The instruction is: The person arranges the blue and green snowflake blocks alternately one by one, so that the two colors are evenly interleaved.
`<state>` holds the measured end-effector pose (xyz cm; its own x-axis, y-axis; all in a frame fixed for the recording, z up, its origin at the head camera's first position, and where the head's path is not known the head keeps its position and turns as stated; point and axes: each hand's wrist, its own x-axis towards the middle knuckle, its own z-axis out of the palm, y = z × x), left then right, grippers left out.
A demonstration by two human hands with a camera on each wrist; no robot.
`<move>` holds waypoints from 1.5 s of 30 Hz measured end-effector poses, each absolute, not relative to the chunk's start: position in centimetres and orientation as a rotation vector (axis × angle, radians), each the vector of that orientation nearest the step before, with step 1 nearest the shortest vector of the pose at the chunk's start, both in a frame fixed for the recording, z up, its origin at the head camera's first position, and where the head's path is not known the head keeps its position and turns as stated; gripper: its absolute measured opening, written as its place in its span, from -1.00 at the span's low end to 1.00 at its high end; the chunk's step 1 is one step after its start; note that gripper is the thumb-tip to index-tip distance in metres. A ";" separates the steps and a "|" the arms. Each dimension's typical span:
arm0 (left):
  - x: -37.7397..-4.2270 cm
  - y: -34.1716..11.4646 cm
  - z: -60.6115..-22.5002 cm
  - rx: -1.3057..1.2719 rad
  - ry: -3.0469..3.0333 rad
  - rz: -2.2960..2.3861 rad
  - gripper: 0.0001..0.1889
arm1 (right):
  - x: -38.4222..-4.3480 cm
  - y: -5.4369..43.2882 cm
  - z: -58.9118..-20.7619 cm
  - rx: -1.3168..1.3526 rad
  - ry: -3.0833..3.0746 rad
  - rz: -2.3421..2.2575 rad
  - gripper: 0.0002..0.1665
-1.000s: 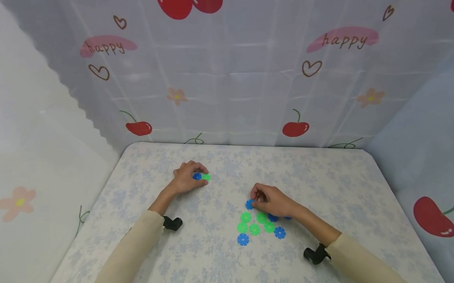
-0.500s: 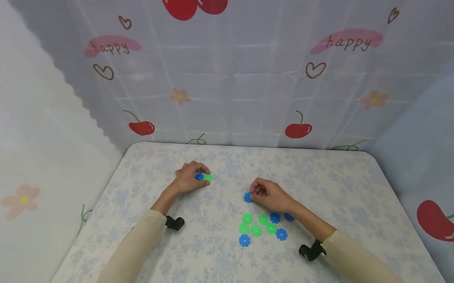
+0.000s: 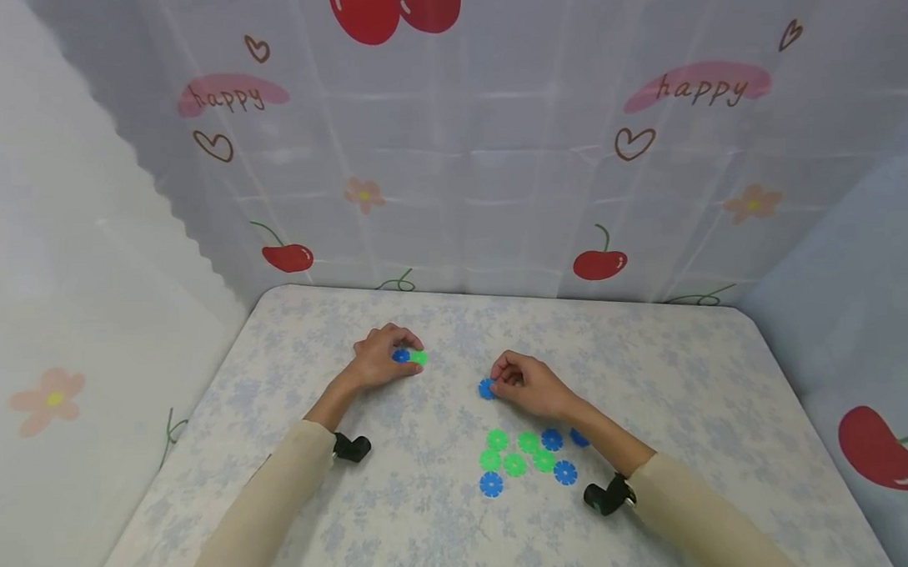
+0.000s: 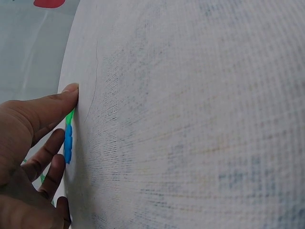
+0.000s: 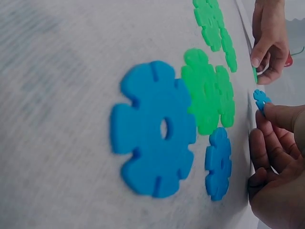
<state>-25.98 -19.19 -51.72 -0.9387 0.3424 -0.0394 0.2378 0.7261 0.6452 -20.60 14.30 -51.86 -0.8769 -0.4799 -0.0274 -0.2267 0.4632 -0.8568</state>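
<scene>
In the head view, my left hand (image 3: 377, 361) rests at the table's left rear. Its thumb and index finger hold a green notched snowflake disc (image 3: 420, 357) by its edges, and a blue notched disc (image 3: 401, 354) sits right against it, inside the hand's curve. The left wrist view shows this blue disc (image 4: 68, 144) edge-on beside the fingers. My right hand (image 3: 536, 386) pinches another blue snowflake disc (image 3: 486, 389) between thumb and index finger, out to the right of the left hand. In the right wrist view that pinched disc (image 5: 261, 99) is partly hidden by the fingertips.
Several loose green discs (image 3: 514, 465) and blue discs (image 3: 565, 472) lie flat in a group in front of the right hand. One blue disc (image 3: 579, 438) is partly covered by the right forearm. A patterned cloth covers the table (image 3: 402, 519); printed curtains (image 3: 451, 192) stand around it.
My right hand has moved away from the loose discs, back and to the left, carrying its blue disc. The left hand keeps its hold with hardly any movement; the view has shifted slightly.
</scene>
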 end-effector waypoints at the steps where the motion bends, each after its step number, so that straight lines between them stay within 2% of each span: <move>1: -26.0 -19.2 -51.7 0.470 2.772 1.006 -0.71 | -20.7 14.2 -51.9 -0.604 2.452 -1.372 -0.84; 18: -25.9 -19.1 -51.9 0.464 2.793 0.970 -0.71 | -22.3 12.6 -52.2 -0.639 2.472 -1.339 -0.82; 45: -26.1 -19.1 -52.1 0.457 2.791 0.977 -0.71 | -24.8 9.6 -52.3 -0.543 2.490 -1.371 -0.83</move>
